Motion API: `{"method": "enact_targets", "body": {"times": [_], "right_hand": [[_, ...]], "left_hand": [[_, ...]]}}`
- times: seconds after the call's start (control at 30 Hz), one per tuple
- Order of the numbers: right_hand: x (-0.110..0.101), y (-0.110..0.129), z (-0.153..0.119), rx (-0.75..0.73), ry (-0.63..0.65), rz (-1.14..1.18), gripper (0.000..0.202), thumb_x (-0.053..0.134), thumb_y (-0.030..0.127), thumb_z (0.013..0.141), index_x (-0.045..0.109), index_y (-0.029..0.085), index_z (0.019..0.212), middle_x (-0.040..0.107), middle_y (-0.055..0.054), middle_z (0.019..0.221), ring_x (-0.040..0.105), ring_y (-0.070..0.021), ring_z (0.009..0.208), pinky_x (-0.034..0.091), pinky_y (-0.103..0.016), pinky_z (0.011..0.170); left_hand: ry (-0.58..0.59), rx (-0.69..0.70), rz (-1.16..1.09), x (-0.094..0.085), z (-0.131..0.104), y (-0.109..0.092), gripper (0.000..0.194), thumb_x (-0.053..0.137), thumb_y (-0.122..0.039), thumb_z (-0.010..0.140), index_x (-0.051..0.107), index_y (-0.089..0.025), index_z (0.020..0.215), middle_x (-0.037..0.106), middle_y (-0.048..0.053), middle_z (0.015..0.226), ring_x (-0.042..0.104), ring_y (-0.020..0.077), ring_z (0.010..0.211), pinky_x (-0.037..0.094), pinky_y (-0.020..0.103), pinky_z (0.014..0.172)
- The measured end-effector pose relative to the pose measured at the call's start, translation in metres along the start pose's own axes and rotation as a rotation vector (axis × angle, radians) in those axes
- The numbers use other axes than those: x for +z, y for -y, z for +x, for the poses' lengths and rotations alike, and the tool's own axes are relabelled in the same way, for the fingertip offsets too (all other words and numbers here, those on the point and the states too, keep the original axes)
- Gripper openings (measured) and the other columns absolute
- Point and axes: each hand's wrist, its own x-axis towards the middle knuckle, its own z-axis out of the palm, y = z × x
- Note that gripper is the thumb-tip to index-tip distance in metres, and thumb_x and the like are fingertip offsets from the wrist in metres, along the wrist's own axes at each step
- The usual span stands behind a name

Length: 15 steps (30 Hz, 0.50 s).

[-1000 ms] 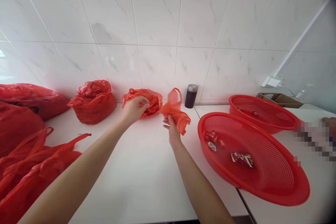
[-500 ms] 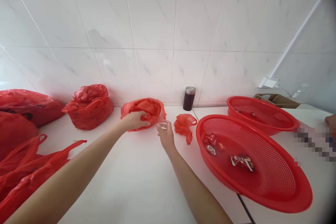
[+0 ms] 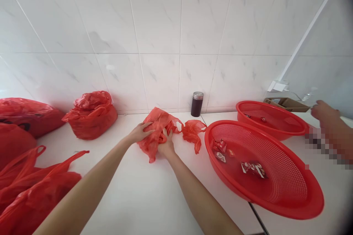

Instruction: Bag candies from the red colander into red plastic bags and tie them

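Observation:
A thin red plastic bag (image 3: 154, 126) lies crumpled on the white table near the wall, between my two hands. My left hand (image 3: 140, 133) grips its left side, fingers over the film and thumb out of sight. On the other side, my right hand (image 3: 166, 147) has its fingers in the folds by the handle loop, closed on the plastic. Just right of it lies a smaller crumpled red bag (image 3: 193, 132), touched by neither hand.
A large red basket (image 3: 292, 211) with several wrapped snacks stands at right, another red basket (image 3: 302, 128) behind it. A dark flask (image 3: 197, 106) and a cardboard box (image 3: 295, 105) are by the wall. Filled red bags (image 3: 92, 121) sit at left. Another person's hand (image 3: 324, 112) is at far right.
The bag's opened-out rim has collapsed and its film now hangs toward me. My right hand moved left into its folds. Another person's hand and forearm came further into view at right.

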Motion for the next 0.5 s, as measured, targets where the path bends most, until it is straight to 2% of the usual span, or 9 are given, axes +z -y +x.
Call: {"method": "enact_targets", "body": {"times": [0.07, 0.1, 0.2, 0.37, 0.43, 0.5], "right_hand": [[-0.002, -0.006, 0.003, 0.048, -0.026, 0.133, 0.047, 0.063, 0.035, 0.073, 0.06, 0.024, 0.119, 0.051, -0.013, 0.125, 0.062, -0.0202, 0.084, 0.052, -0.034, 0.065], [-0.005, -0.009, 0.005, 0.072, -0.054, 0.183, 0.033, 0.062, 0.03, 0.072, 0.065, 0.023, 0.104, 0.055, -0.009, 0.115, 0.061, -0.0175, 0.08, 0.052, -0.032, 0.067], [-0.018, -0.015, 0.006, 0.067, -0.134, 0.201, 0.008, 0.058, 0.022, 0.069, 0.06, 0.02, 0.076, 0.056, -0.004, 0.092, 0.057, -0.0156, 0.078, 0.051, -0.031, 0.073], [-0.039, -0.021, 0.001, 0.092, -0.263, 0.238, 0.004, 0.051, 0.021, 0.071, 0.054, 0.021, 0.072, 0.056, -0.002, 0.085, 0.055, -0.0167, 0.076, 0.05, -0.032, 0.074], [-0.045, -0.025, 0.0, 0.114, -0.324, 0.247, 0.012, 0.044, 0.02, 0.075, 0.056, 0.02, 0.078, 0.058, -0.005, 0.091, 0.057, -0.018, 0.082, 0.05, -0.035, 0.08], [-0.051, -0.029, 0.001, 0.125, -0.364, 0.255, 0.022, 0.042, 0.022, 0.079, 0.059, 0.019, 0.093, 0.06, -0.008, 0.103, 0.058, -0.0201, 0.095, 0.048, -0.038, 0.089]], "left_hand": [[0.011, -0.006, 0.002, 0.015, -0.007, 0.007, 0.058, 0.063, -0.052, 0.081, 0.057, -0.028, 0.134, 0.056, 0.011, 0.135, 0.061, 0.0274, 0.113, 0.049, 0.036, 0.092], [0.002, -0.016, 0.008, 0.018, -0.008, 0.011, 0.054, 0.062, -0.049, 0.084, 0.056, -0.026, 0.133, 0.055, 0.011, 0.135, 0.061, 0.0265, 0.113, 0.049, 0.038, 0.092], [-0.05, -0.058, 0.03, 0.013, -0.005, 0.023, 0.04, 0.059, -0.038, 0.091, 0.057, -0.02, 0.127, 0.057, 0.011, 0.13, 0.06, 0.0242, 0.11, 0.05, 0.045, 0.093], [-0.213, -0.172, 0.072, -0.006, 0.003, 0.049, 0.037, 0.06, -0.035, 0.091, 0.058, -0.019, 0.125, 0.056, 0.009, 0.13, 0.057, 0.0262, 0.114, 0.049, 0.046, 0.094], [-0.3, -0.248, 0.086, -0.014, 0.002, 0.059, 0.042, 0.059, -0.035, 0.091, 0.054, -0.02, 0.13, 0.05, 0.011, 0.138, 0.053, 0.0291, 0.12, 0.046, 0.05, 0.098], [-0.357, -0.32, 0.087, -0.023, 0.0, 0.066, 0.049, 0.058, -0.035, 0.09, 0.049, -0.02, 0.136, 0.038, 0.017, 0.147, 0.045, 0.037, 0.128, 0.043, 0.057, 0.099]]}}
